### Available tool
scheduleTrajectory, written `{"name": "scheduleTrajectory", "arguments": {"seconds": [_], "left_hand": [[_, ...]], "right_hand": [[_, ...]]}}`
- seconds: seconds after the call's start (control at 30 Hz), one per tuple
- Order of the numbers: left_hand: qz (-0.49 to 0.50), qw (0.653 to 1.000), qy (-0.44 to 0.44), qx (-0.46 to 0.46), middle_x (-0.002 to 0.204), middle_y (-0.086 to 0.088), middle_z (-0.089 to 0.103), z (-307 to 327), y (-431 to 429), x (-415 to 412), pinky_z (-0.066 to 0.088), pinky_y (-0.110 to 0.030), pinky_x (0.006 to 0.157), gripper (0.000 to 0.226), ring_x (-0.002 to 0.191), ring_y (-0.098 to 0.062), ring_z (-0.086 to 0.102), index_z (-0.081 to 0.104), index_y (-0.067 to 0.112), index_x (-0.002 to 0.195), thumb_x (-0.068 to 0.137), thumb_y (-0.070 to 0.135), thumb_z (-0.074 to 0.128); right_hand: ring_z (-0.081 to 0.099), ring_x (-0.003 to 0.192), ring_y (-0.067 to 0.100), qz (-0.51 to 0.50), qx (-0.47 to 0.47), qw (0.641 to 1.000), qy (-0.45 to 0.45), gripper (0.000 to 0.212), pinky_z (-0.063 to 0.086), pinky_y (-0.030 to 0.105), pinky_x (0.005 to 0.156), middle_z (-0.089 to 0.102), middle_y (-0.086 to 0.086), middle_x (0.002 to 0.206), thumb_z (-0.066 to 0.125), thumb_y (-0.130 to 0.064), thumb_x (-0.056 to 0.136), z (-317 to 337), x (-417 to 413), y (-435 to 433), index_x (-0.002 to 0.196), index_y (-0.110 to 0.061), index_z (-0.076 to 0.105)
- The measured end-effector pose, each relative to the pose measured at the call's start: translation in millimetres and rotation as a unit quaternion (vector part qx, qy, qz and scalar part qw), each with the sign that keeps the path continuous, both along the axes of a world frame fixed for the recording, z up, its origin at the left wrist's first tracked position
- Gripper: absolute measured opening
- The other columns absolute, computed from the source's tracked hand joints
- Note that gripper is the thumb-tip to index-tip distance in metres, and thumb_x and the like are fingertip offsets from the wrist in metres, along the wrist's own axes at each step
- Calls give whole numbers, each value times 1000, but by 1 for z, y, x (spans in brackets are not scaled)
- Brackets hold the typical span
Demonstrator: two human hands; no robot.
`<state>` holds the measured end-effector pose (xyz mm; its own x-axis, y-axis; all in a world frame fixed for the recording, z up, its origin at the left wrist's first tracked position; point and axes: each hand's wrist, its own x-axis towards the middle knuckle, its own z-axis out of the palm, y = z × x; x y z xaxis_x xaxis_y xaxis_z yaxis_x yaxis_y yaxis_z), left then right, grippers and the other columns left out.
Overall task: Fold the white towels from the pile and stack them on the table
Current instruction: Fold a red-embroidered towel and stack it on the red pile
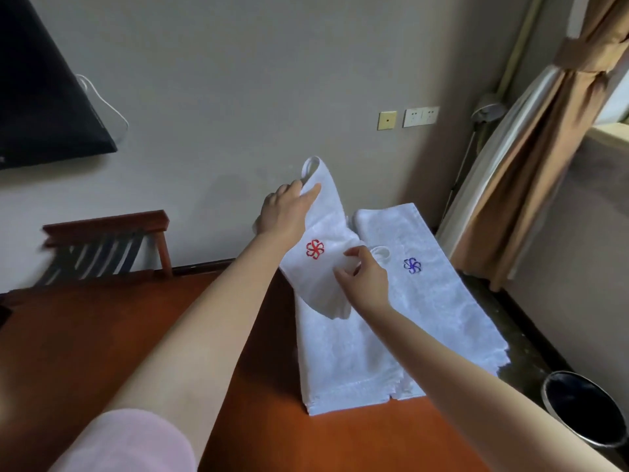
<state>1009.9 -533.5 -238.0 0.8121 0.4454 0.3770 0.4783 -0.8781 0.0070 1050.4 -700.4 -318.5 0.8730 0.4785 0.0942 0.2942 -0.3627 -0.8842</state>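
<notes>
Left hand (284,212) pinches the top edge of red-logo towel (328,216); right hand (366,281) pinches its side. Fold judged half done. Blue-logo towel (442,301) lies beside it on table (102,335); no stack yet.

Two towels can be counted: a red-flowered towel (326,219) and a blue-flowered towel (429,294). One left hand (284,216), one right hand (367,284), one bin (585,410).
</notes>
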Motion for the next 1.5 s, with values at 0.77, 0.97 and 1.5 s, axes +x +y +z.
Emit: {"name": "scheduleTrajectory", "arguments": {"seconds": [0.77,0.97,1.5], "left_hand": [[-161,982,90,51,121,-6,43,-46,-56,-18,34,-33,89,64,107,-24,45,42,21,135,78,-6,52],[-162,980,106,42,123,-6,41,-48,-52,-18,34,-34,89,73,109,-24,43,31,26,145,81,-1,53],[-98,992,71,34,106,2,51,-31,6,27,37,-31,85,96,103,-21,49,-6,34,151,82,0,51]], "right_hand": [[62,46,10,50,-382,921,51,22,52,25,54,64,-2,58,48,-41,85,-72,-66,-73,97,-23,46],[59,75,20,48,-382,921,-55,27,35,25,54,57,-3,73,51,-42,90,-48,-42,-56,80,-18,57],[36,131,21,97,-40,992,-69,89,36,30,101,36,6,145,78,-18,72,19,103,39,146,-12,28]]}}
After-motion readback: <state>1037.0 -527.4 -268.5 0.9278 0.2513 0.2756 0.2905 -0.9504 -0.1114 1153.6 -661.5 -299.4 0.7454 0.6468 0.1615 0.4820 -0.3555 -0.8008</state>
